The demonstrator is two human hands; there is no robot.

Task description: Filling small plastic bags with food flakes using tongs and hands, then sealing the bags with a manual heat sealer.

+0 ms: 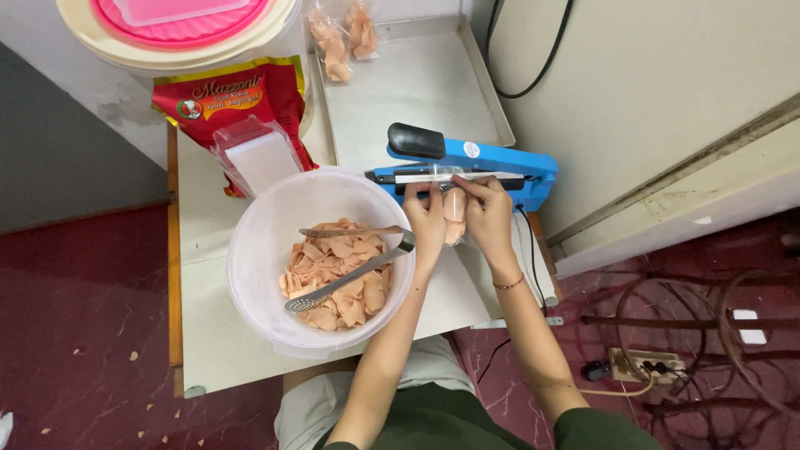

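Fingers of the left hand (427, 218) and right hand (486, 215) are being pinched on a small clear bag of pink crackers (454, 218), its mouth being laid across the blue impulse sealer (467, 171) at the tabletop's far right edge. Sealing step, looks like; pressing the black handle (416, 141) is probably needed next.

Both bare forearms reached toward twelve o'clock; the left hand (427, 223) and right hand (487, 218) sat side by side, fingers pinched closed.

I work at a pale table (208, 350) edged in wood. My big plastic bowl (258, 250) sits on it; behind the bowl lie a red packet (233, 96) and metal tray (417, 83), and right of the bowl the blue sealer (483, 162).
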